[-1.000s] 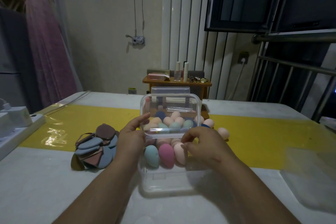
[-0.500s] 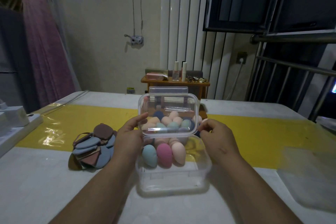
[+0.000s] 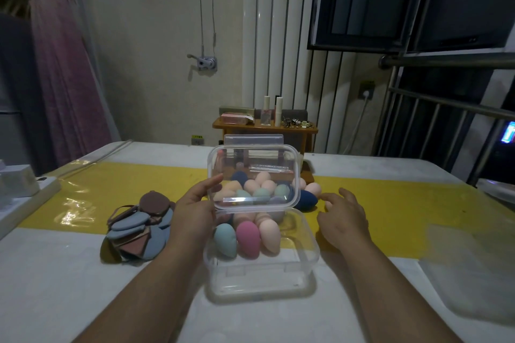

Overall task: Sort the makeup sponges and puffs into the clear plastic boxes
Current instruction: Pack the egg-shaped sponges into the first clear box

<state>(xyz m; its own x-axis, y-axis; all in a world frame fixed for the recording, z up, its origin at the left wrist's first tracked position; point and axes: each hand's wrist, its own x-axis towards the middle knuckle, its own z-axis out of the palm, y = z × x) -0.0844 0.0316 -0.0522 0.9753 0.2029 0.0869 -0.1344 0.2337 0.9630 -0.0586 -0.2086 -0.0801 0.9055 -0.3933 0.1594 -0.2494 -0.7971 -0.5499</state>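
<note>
Clear plastic forms the box point(image 3: 262, 284) that sits mid-table, close to the near edge of the white table point(image 3: 55, 287), with its mouth open toward me. On my screen three egg-shaped sponges stand in a row toward its far wall: a teal sponge point(image 3: 225, 239), a pink sponge point(image 3: 248, 239) and a peach sponge point(image 3: 269, 235), with paler ones packed behind them. The near half of the box floor shows through.

The lid point(image 3: 252, 160) stands almost upright over the box's far rim. The left hand point(image 3: 195, 214) pinches the lid's left edge, thumb across the front face and fingers behind it.

Loose sponges point(image 3: 313, 189) lie heaped on the yellow strip point(image 3: 404, 209) just beyond the box, most of them seen through the lid. A navy sponge point(image 3: 305, 199) pokes out past the lid's right edge. The right hand point(image 3: 344, 214) is spread and relaxed, holding nothing, low over the strip to the right of the box, with its fingertips close beside the navy sponge.

A pile of flat puffs point(image 3: 139, 228) in blue, brown and rust lies to the left, just beside the left wrist. A broad stretch of white tabletop runs left of that pile to the table's left edge, where a power strip point(image 3: 25, 198) sits. At the far right a blurred clear shape point(image 3: 473, 273), perhaps a second box, lies well apart from the right forearm.
</note>
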